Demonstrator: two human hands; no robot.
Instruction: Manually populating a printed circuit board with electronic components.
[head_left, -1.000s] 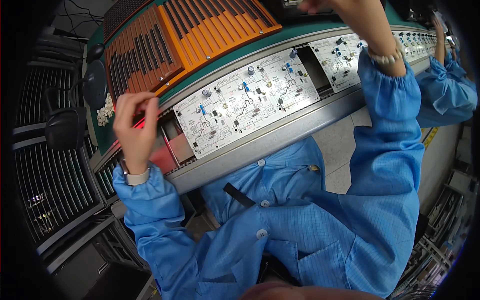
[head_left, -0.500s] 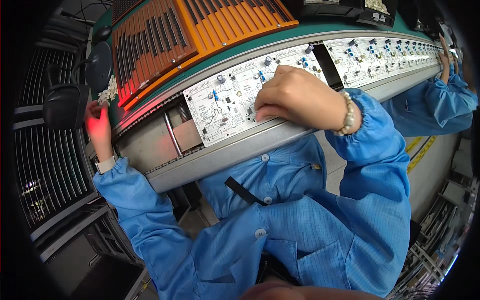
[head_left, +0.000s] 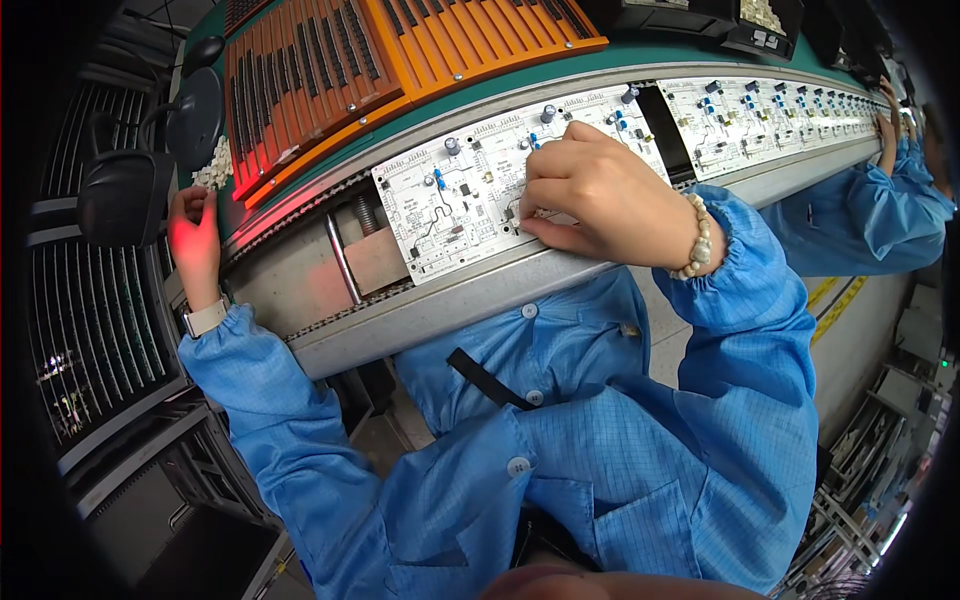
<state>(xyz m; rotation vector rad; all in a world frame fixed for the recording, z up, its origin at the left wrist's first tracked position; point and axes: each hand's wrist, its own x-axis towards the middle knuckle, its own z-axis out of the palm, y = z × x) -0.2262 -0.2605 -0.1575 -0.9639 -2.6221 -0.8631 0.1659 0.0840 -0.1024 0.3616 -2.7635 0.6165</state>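
My right hand [head_left: 600, 195], with a beaded bracelet at the wrist, is bent over a white circuit board [head_left: 415, 240]. Its thumb and fingertips are pinched together low at the board's surface. Whatever they grip is too small or hidden to name. Blue parts and dark round capacitors [head_left: 452, 147] stand on the board. At the far left my left hand [head_left: 195, 240], lit red, has its fingers curled beside a heap of small white parts [head_left: 213, 172]. Any piece between those fingers cannot be made out.
The boards lie along a metal conveyor rail [head_left: 480, 285], with more white boards [head_left: 765, 120] to the right. Behind stand orange slotted racks [head_left: 400, 95] of dark parts. A black scanner-like device [head_left: 125, 195] is at the left. Another person's blue sleeve [head_left: 870, 205] shows at right.
The board under my right hand has shifted slightly right and up in the picture, and the hand with it. My left hand has drawn slightly back from the heap of white parts.
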